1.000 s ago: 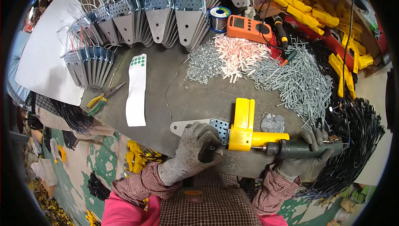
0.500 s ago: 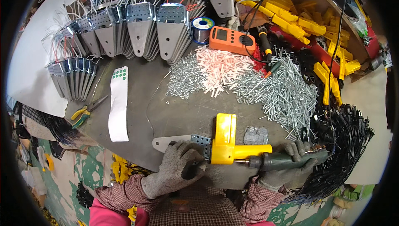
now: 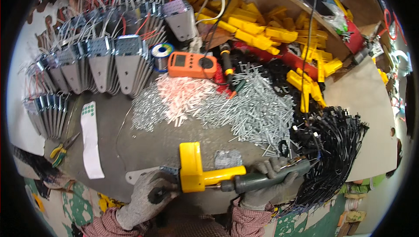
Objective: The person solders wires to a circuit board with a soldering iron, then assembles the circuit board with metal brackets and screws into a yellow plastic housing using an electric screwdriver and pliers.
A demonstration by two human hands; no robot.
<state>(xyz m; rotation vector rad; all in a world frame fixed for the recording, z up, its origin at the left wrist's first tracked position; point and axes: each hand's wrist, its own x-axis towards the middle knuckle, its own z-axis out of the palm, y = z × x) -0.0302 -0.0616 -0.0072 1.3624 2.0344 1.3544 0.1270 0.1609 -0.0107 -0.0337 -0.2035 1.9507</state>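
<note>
My gloved left hand (image 3: 150, 195) is closed over a flat grey metal bracket (image 3: 139, 174) with a rounded end. Against the bracket's other end sits a yellow plastic housing (image 3: 190, 167) with a handle-like arm pointing right. A dark green electric screwdriver (image 3: 255, 182) lies in my gloved right hand (image 3: 273, 178), fingers wrapped round its body. Its bit points left and reaches the lower side of the yellow housing; the very tip is hidden there. A crumpled grey piece (image 3: 228, 159) lies just behind the yellow arm.
Beyond my hands lie heaps of screws (image 3: 262, 110), pale pink sleeves (image 3: 183, 99) and small metal nuts (image 3: 150, 108). An orange meter (image 3: 192, 65), solder spool (image 3: 162, 57) and stacked brackets (image 3: 102, 64) stand behind. Black cables (image 3: 336, 150) spread at right; pliers (image 3: 62, 152) and a white strip (image 3: 90, 143) lie left.
The whole view has shifted, so the bench things sit further left and mostly lower. Both hands keep their hold on the bracket and the electric screwdriver, with the bit still at the housing.
</note>
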